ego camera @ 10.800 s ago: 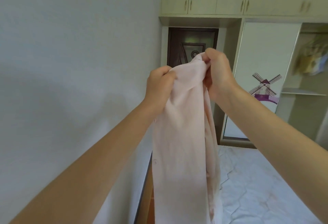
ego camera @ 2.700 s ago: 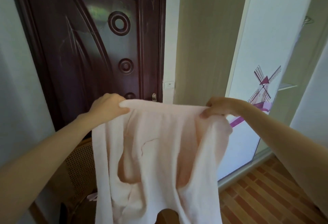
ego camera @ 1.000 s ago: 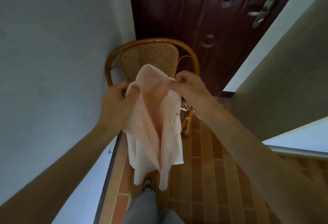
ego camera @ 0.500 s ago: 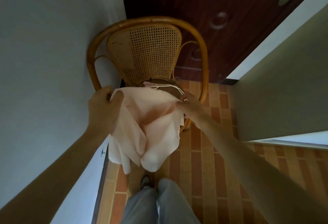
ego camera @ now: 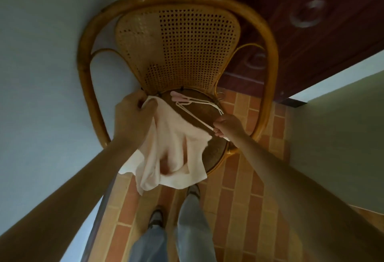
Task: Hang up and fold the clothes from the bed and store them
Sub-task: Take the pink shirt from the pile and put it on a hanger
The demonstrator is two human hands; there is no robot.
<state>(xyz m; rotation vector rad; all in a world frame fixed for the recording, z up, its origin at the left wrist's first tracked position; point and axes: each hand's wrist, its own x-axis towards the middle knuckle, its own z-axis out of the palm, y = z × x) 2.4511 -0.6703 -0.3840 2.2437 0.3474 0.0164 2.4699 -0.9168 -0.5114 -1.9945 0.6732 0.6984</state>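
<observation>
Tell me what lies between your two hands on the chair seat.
Head view: between the left hand and right hand lie the pink garment, bare seat and pale hangers.

A single head-worn camera looked steeply down from close above a rattan chair [ego camera: 176, 39], facing its cane back, which stood against the pale wall [ego camera: 41, 54] and a dark door [ego camera: 311, 23]. Both forearms reached in from the lower corners. The tiled floor [ego camera: 245, 189] and the wearer's legs [ego camera: 193, 230] filled the bottom edge. The wide lens probably bent the outer edges.
</observation>
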